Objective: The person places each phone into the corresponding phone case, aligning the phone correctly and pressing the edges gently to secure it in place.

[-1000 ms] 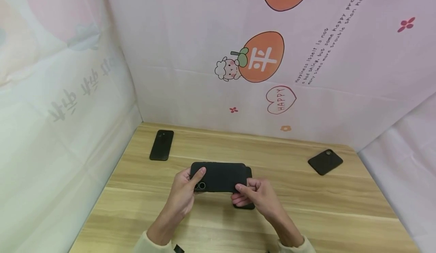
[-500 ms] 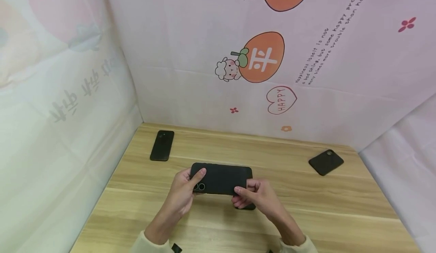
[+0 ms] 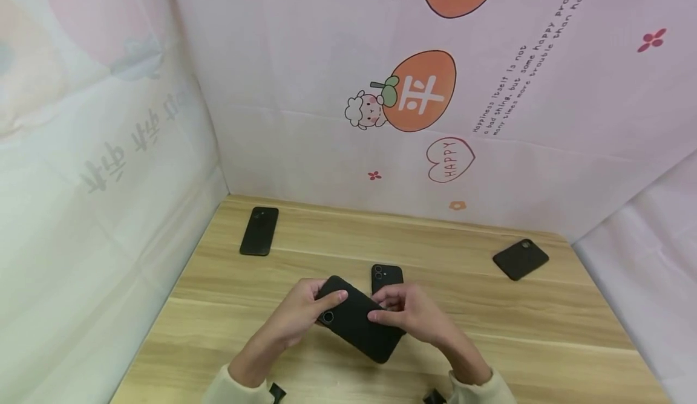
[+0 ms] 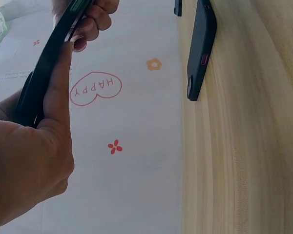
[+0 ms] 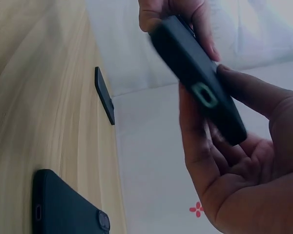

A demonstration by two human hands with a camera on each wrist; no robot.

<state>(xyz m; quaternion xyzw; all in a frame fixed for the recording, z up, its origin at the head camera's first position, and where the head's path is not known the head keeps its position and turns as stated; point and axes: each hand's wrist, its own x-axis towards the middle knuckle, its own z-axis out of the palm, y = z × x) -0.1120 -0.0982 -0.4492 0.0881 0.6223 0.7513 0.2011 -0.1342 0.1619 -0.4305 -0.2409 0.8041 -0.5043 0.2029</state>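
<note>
Between both hands, above the table, I hold a phone in a black case (image 3: 356, 319), camera side up and slanting down to the right. My left hand (image 3: 299, 310) grips its camera end, thumb across the back. My right hand (image 3: 416, 316) pinches its far long edge, thumb on the back and fingers beneath. The right wrist view shows the end cutout of the case (image 5: 200, 85), with green around the port. Behind the right hand, a second phone in a black case (image 3: 385, 273) lies on the table, partly hidden; pink shows in its side cutout in the left wrist view.
A black phone (image 3: 259, 231) lies at the back left of the wood-grain table (image 3: 207, 319). At the right lies another black phone-shaped piece (image 3: 521, 259) with a camera corner. Printed white cloth (image 3: 305, 150) hangs behind the table and at both sides.
The held phone has turned from level to slanting, its right end swinging toward me. My right hand's grip has moved to the long edge, and the phone behind shows its camera end.
</note>
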